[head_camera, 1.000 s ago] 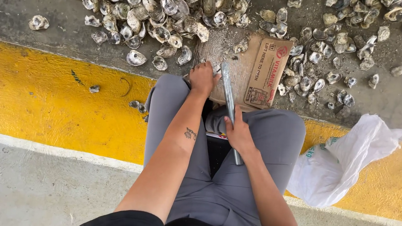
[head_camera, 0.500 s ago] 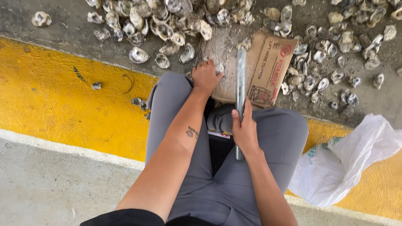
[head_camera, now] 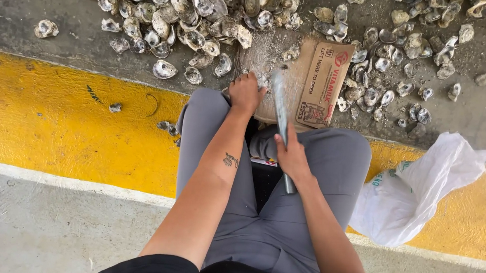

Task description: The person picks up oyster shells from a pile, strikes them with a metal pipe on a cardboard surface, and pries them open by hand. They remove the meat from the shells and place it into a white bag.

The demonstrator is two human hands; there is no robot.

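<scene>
Gripping metal bar (head_camera: 280, 117) near cardboard edge (head_camera: 318, 84)

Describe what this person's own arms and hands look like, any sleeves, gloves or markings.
Both arms are bare from the short black sleeves down. The left hand and right hand wear no gloves, and no rings or watch show. A small dark tattoo marks the left forearm.

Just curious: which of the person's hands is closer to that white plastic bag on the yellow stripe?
Right. The right hand, gripping a metal bar, is nearer the white plastic bag; the left hand rests farther away, on the cardboard.
</scene>
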